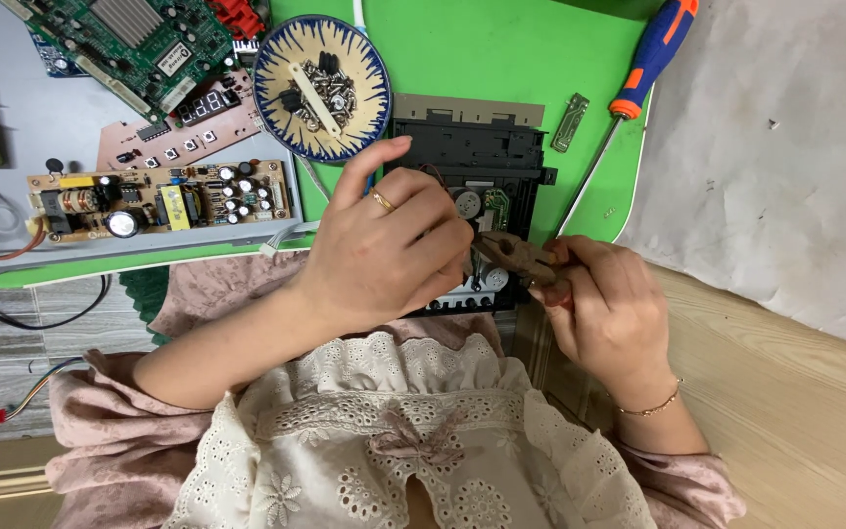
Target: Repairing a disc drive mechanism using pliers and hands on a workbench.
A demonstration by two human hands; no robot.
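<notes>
From the head camera we are looking down at the black disc-drive mechanism lying on the green mat, near the middle of the table. Our left hand is resting on the mechanism, its fingers curling loosely over the top and gripping nothing that we can see. Our right hand is closing its fingers around the brown pliers, whose tip is pointing left into the mechanism. Far left, a blue-rimmed dish is holding screws, circuit boards are lying beside it, and a blue-and-orange screwdriver is lying far right.
</notes>
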